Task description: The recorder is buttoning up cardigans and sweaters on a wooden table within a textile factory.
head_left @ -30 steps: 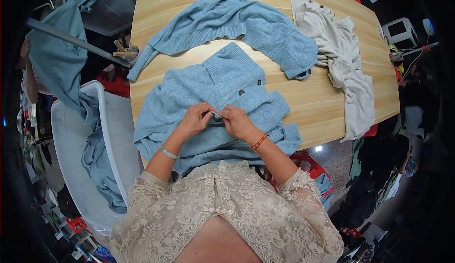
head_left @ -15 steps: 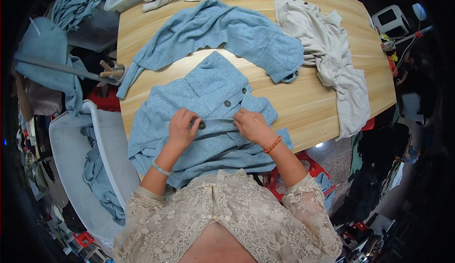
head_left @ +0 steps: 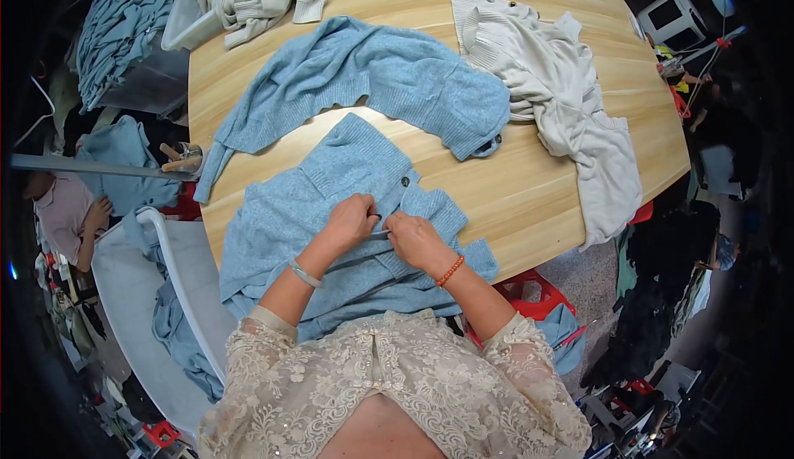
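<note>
A light blue knitted cardigan (head_left: 273, 219) lies rumpled at the near edge of the table, its ribbed hem pointing away from me. My left hand (head_left: 354, 219) pinches the front band of this cardigan. Close beside it, my right hand (head_left: 418, 241) grips the same band, with fingertips closed on the knit. One dark button (head_left: 405, 182) shows on the band just beyond my hands; other buttons there are hidden under my fingers. A second blue cardigan (head_left: 364, 62) lies in an arc farther back.
A cream cardigan (head_left: 562, 103) lies along the right side of the wooden table (head_left: 546, 219). At the back left, a white bin (head_left: 192, 21) holds cream knitwear. A white tub (head_left: 141, 294) with blue garments stands left, near another person (head_left: 66, 211). A red stool (head_left: 533, 294) is at right.
My left hand has moved right along the band, and my hands are now close together. The view has shifted slightly. At left, the other person has come into clearer sight.
</note>
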`<state>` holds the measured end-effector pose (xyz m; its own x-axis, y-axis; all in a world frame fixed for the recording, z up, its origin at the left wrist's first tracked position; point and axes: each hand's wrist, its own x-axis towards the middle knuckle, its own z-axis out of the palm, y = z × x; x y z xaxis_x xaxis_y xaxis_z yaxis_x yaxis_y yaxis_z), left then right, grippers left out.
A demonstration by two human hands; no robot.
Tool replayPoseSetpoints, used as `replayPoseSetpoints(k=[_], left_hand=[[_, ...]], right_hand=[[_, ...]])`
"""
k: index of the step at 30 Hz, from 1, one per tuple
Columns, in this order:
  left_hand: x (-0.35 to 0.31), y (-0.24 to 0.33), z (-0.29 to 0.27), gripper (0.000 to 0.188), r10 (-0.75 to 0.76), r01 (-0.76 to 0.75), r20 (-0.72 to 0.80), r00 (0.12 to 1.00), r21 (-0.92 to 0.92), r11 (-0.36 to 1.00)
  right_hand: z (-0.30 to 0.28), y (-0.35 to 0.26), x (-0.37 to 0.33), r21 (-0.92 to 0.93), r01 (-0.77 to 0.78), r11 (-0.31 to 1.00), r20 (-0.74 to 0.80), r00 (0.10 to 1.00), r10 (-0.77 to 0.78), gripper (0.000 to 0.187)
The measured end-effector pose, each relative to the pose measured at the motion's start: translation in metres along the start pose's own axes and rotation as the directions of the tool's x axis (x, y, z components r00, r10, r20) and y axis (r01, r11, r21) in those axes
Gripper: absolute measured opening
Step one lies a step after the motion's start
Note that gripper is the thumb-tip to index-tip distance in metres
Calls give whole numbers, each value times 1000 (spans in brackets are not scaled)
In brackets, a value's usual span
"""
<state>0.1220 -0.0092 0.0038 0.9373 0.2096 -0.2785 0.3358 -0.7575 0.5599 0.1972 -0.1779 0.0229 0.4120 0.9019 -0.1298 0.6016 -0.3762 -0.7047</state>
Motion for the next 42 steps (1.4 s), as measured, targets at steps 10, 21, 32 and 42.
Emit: replayPoseSetpoints(k=[10, 21, 32, 42], left_hand=[[-3, -10, 2, 11, -194, 317, 255, 947, -837, 445], [-5, -7, -1, 11, -229, 332, 248, 941, -800, 500], [-16, 14, -12, 14, -119, 75, -63, 991, -476, 876], [-11, 9, 6, 7, -115, 35, -185, 976, -387, 921]], right_hand=[[-2, -3, 15, 134, -45, 990, -16, 999, 47, 13], [-7, -6, 21, 123, 23, 992, -89, 996, -12, 24], [-14, 20, 29, 194, 21, 981, 71, 997, -35, 24], [-6, 31, 30, 157, 32, 987, 67, 997, -43, 28]])
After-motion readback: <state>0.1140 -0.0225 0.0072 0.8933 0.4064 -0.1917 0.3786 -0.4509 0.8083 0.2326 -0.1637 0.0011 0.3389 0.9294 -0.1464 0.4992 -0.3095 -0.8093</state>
